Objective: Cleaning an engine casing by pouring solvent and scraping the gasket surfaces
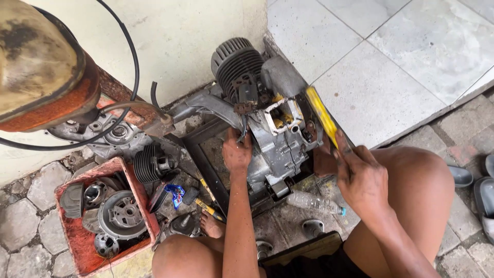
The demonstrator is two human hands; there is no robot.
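Observation:
A greasy grey small engine (275, 136) with a finned black cylinder (237, 64) lies on the paving in front of me. My left hand (236, 152) presses on the engine's left side, next to a curved metal part. My right hand (360, 177) grips a yellow-handled tool (321, 114), whose handle slants up over the right side of the engine case. The tool's tip is hidden behind the hand and the engine. My bare knees frame the lower part of the view.
A red crate (77, 242) of metal engine parts stands at lower left, with another finned cylinder (149, 163) beside it. A plastic bottle (315, 202) lies below the engine. A rusty orange tank (43, 67) and black cable hang upper left. Sandals (483, 190) sit at right; tiled step behind.

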